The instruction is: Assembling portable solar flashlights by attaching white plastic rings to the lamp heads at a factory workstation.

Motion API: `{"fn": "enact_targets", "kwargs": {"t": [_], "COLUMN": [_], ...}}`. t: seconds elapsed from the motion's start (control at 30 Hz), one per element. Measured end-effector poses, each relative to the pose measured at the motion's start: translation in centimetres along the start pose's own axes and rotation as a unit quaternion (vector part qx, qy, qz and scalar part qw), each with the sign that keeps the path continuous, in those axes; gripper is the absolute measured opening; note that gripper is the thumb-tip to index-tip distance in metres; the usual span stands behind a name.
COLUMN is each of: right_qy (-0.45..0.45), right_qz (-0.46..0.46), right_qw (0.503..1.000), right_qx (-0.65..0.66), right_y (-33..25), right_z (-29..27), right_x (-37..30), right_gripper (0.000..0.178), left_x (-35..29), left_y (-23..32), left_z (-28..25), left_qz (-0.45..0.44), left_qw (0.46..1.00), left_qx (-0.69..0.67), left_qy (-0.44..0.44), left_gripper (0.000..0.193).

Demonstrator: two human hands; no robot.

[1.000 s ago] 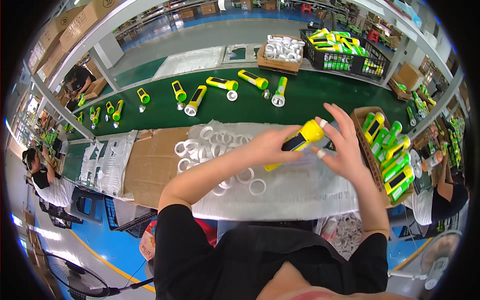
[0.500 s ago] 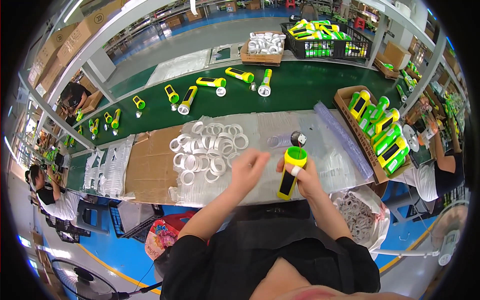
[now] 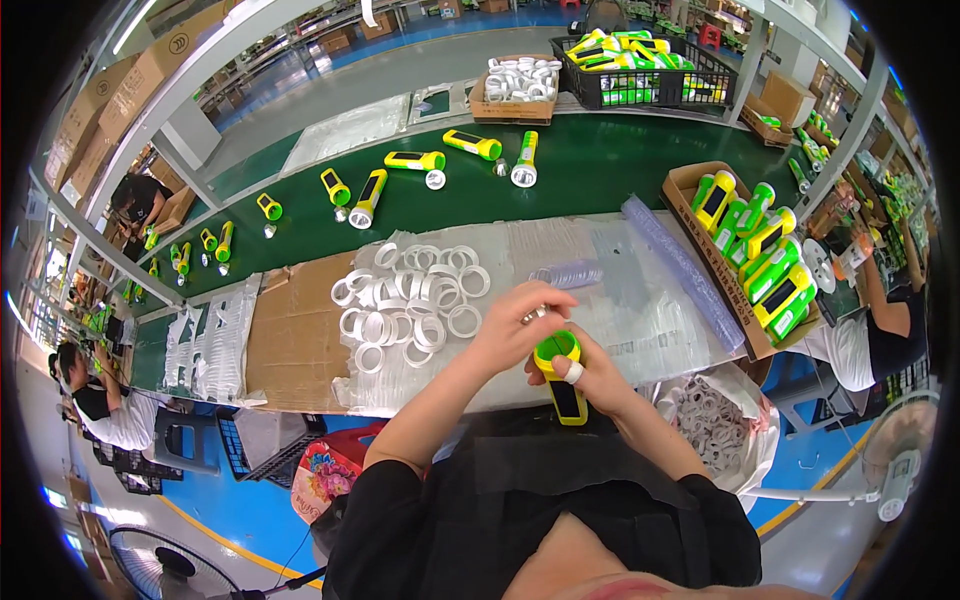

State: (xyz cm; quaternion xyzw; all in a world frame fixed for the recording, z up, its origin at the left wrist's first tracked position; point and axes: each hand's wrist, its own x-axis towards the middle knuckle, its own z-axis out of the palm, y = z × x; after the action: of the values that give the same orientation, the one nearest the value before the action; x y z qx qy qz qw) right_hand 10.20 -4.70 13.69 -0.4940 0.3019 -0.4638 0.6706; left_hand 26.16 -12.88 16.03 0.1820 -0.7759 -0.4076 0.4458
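My right hand [image 3: 597,376] is wrapped round a yellow-and-green flashlight body [image 3: 570,405] with a dark panel on its side. Its open green mouth faces up, and a white band circles my right thumb. Just above the mouth, my left hand [image 3: 508,328] pinches a small silvery lamp head [image 3: 535,314], mostly hidden by the fingers. White plastic rings [image 3: 424,333] lie in a loose heap on the bench, left of my hands. Beyond them is a short row of clear rings [image 3: 566,274].
A long clear plastic roll [image 3: 683,275] lies beside a carton [image 3: 672,186] of flashlights at right. Several flashlights [image 3: 369,199] lie on the green belt [image 3: 440,207]. Behind it stand a box of white rings [image 3: 514,112] and a black crate [image 3: 650,94]. People sit at both sides.
My left hand has moved right, from beside the flashlight to over its mouth, and taken hold of the lamp head that stuck out on a wire. The flashlight has come closer to my body.
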Motion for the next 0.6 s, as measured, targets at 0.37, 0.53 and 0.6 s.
{"fn": "enact_targets", "kwargs": {"t": [0.37, 0.53, 0.6], "right_qy": [0.124, 0.117, 0.118], "right_qz": [-0.075, 0.001, 0.003], "right_qw": [0.988, 0.988, 0.989], "right_qx": [-0.057, 0.097, 0.092], "right_y": [2.8, 1.1, 1.3], "right_z": [-0.5, -2.2, -2.5], "right_x": [1.2, 0.6, 0.3], "right_gripper": [0.046, 0.035, 0.033], "left_x": [-1.7, 0.9, 1.7], "left_y": [-1.2, -6.5, -8.3], "left_z": [1.6, 0.3, 0.0], "left_qz": [0.087, -0.074, -0.075], "left_qw": [0.983, 0.953, 0.935], "left_qx": [0.155, 0.288, 0.346], "left_qy": [-0.049, 0.052, 0.024], "left_gripper": [0.059, 0.057, 0.058]}}
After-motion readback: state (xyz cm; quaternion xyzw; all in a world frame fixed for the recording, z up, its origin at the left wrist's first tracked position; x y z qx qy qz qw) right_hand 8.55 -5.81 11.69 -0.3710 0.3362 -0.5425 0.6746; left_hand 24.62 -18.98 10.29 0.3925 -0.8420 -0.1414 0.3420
